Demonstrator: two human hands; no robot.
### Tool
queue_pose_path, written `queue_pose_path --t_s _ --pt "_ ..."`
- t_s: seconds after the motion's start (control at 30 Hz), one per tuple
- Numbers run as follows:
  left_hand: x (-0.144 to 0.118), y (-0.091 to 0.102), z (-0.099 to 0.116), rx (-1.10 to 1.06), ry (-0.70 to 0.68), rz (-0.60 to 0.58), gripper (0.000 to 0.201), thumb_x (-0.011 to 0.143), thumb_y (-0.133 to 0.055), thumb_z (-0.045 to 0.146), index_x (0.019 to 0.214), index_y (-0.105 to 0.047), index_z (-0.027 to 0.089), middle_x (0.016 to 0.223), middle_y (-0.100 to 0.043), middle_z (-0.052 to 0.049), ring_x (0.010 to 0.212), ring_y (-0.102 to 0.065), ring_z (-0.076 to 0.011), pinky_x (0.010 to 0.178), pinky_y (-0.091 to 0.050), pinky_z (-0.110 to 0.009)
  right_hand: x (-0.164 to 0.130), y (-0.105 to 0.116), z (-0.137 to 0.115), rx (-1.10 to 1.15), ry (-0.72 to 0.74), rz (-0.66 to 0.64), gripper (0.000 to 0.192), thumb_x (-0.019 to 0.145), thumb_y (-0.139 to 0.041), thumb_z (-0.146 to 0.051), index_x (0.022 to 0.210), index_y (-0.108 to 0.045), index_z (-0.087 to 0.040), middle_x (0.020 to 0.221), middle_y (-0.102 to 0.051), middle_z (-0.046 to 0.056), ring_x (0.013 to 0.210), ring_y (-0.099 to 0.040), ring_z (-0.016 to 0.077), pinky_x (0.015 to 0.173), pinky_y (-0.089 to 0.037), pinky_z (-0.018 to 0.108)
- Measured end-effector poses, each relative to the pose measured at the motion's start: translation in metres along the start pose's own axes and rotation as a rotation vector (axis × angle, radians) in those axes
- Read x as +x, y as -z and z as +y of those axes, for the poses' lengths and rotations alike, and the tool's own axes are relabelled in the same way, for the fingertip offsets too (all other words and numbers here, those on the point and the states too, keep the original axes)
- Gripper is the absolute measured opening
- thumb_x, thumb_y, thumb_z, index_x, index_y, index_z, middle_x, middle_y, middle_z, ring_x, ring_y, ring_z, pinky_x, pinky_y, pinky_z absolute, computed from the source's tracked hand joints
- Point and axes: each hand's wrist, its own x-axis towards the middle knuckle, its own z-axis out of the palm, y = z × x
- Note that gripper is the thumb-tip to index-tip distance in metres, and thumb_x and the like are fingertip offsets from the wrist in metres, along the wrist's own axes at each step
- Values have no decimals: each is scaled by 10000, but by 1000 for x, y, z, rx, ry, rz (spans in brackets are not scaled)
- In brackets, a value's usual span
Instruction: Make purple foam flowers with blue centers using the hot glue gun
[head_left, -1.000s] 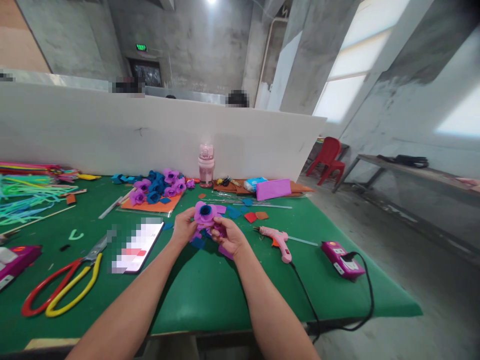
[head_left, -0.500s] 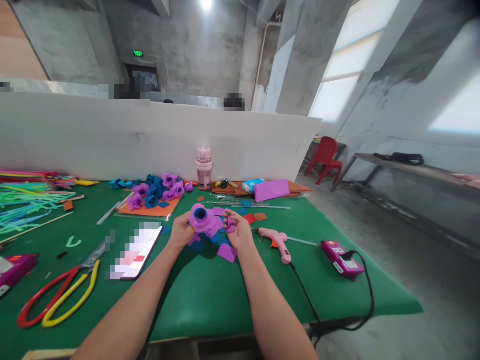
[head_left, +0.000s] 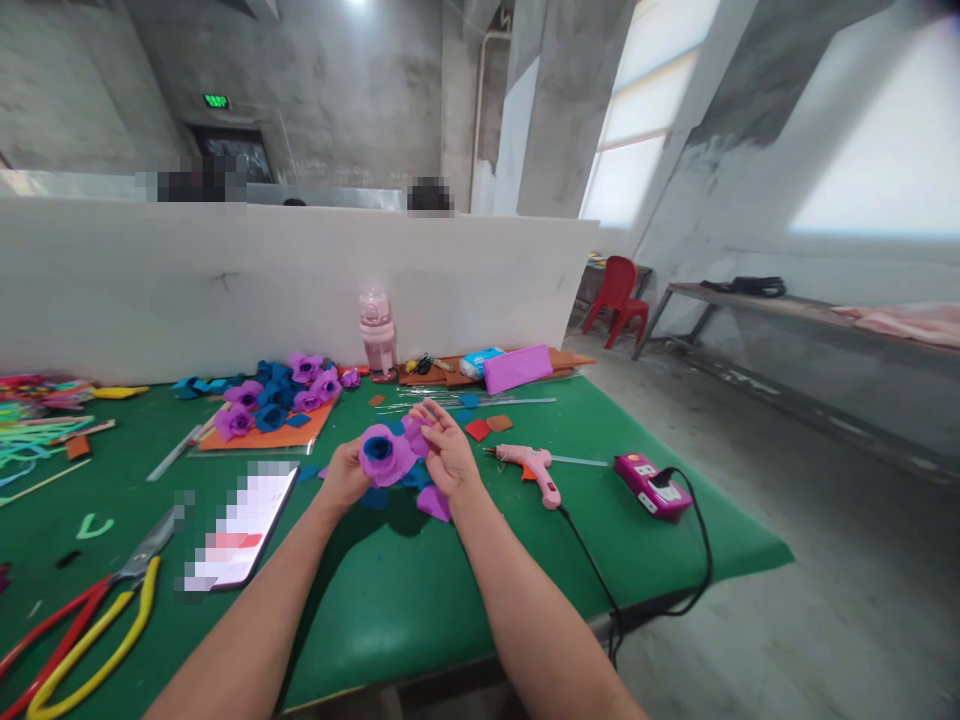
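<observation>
Shifted since the earlier frame: view is swinging rightward, and the right hand [head_left: 448,452] is now lifting off the petals, fingers spread and holding nothing that can be made out.

Item 1: one purple paper flower [head_left: 384,456] with a blue centre, being pinched by the left hand [head_left: 343,474] just above the counter [head_left: 390,590], close beside the right hand.
Item 2: loose purple and blue petal pieces [head_left: 433,502], several, lying under and beside both hands.
Item 3: one pile of finished purple and blue flowers [head_left: 279,392], exact count unclear, sitting on an orange sheet [head_left: 251,436] farther back.
Item 4: one pink glue gun [head_left: 528,463], lying near the right hand; its black cord is trailing over the counter's edge.
Item 5: one magenta box [head_left: 651,487], right of the glue gun.
Item 6: one phone [head_left: 238,523], left of the forearm.
Item 7: scissors [head_left: 82,625], red and yellow handles, at the near left.
Item 8: one pink bottle [head_left: 377,335], standing against a white partition [head_left: 225,280].

Surface: green covering. Room: bare concrete walls, one red chair [head_left: 616,296] beyond.
</observation>
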Motion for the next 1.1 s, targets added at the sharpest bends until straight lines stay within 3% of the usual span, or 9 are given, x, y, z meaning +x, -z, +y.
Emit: queue_pose_path --t_s 0.2,0.37,0.47,0.6,0.77,0.93,1.1 --pt "0 -3 4 -88 54 -51 209 689 -597 279 526 -574 150 490 -552 22 458 -458 -87 465 -413 -206 -7 -8 0 -11 24 -117 437 567 -649 -39 970 -603 -201 970 -663 25 953 -602 131 794 -478 223" --pt "-1 -1 6 -61 92 -12 200 693 -580 251 520 -572 150 471 -534 27 454 -461 -93 450 -407 -208 -10 -9 -3 -107 -85 -192 434 563 -697 -97 975 -615 -203 888 -672 9 797 -619 116 699 -482 213" --pt "0 1 7 12 33 44 171 691 -571 253 551 -593 158 509 -565 15 560 -534 -129 530 -454 -229 -9 -5 -5 -306 -105 -155 310 588 -717 -187 889 -645 -175 767 -660 2 651 -583 89 620 -462 203" --pt "3 3 9 89 -86 63 173 711 -544 251 573 -607 170 608 -621 -15 692 -575 -157 649 -482 -260 -5 2 -7 -539 -15 -65 152 573 -719 -223 686 -646 -153 584 -601 -32 529 -515 70 549 -427 199" --pt "5 5 8 140 -176 45 158 728 -547 274 754 -669 177 880 -678 -64 842 -576 -178 763 -471 -294 -4 1 -12 -503 84 107 170 575 -718 -274 678 -644 -162 513 -570 -45 474 -500 81 513 -444 222" --pt "4 5 0 160 -135 83 191 733 -510 237 801 -675 167 883 -682 -54 808 -600 -167 757 -475 -278 -8 -6 -14 -425 83 61 201 573 -719 -283 696 -614 -162 571 -620 -12 548 -591 120 597 -513 272" --pt "4 5 -6 185 -150 88 175 716 -503 222 688 -668 171 788 -678 -38 798 -605 -167 753 -478 -267 -10 -10 -10 -557 72 12 124 595 -672 -246 667 -603 -172 533 -596 -29 494 -554 104 551 -482 251"
